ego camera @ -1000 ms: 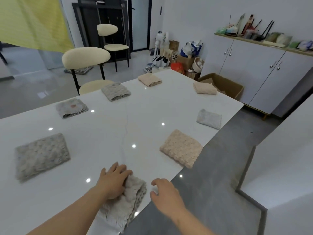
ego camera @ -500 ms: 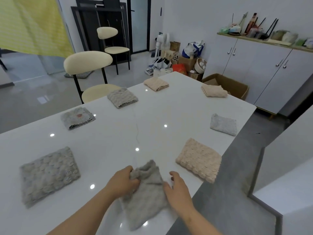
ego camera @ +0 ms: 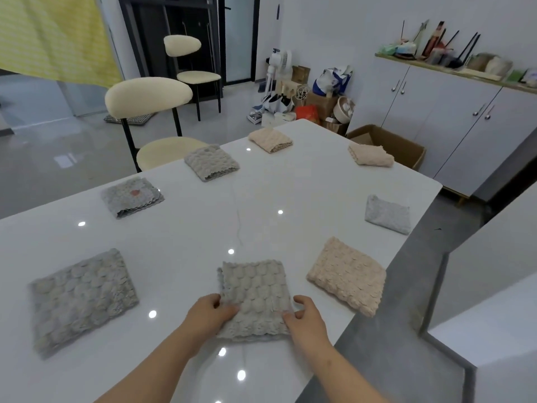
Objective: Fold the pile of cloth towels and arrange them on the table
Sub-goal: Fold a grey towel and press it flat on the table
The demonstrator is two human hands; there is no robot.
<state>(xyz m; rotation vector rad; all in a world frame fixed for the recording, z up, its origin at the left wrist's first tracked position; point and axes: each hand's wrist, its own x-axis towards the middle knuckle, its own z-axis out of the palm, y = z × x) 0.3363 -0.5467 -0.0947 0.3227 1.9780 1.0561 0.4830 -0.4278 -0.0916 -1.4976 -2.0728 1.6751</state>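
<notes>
A grey folded towel (ego camera: 253, 289) lies flat on the white table (ego camera: 189, 234) just in front of me. My left hand (ego camera: 207, 314) pinches its near left edge and my right hand (ego camera: 305, 318) pinches its near right edge. Several other folded towels lie spread around the table: a grey one (ego camera: 82, 298) at the left, a beige one (ego camera: 347, 274) at the right, a small grey one (ego camera: 388, 213) by the right edge, a grey one with a red spot (ego camera: 130, 196), another grey one (ego camera: 211, 162), and two beige ones (ego camera: 270, 139) (ego camera: 370, 155) at the far end.
A cream chair (ego camera: 151, 117) stands at the table's far left side, a second chair (ego camera: 191, 65) behind it. An open cardboard box (ego camera: 389, 141) sits on the floor past the far right corner, beside white cabinets (ego camera: 453, 112). The table's right edge runs close to my right hand.
The grey towel was bunched under my hands at the table's near edge; it now lies spread flat and folded, with both hands at its near corners.
</notes>
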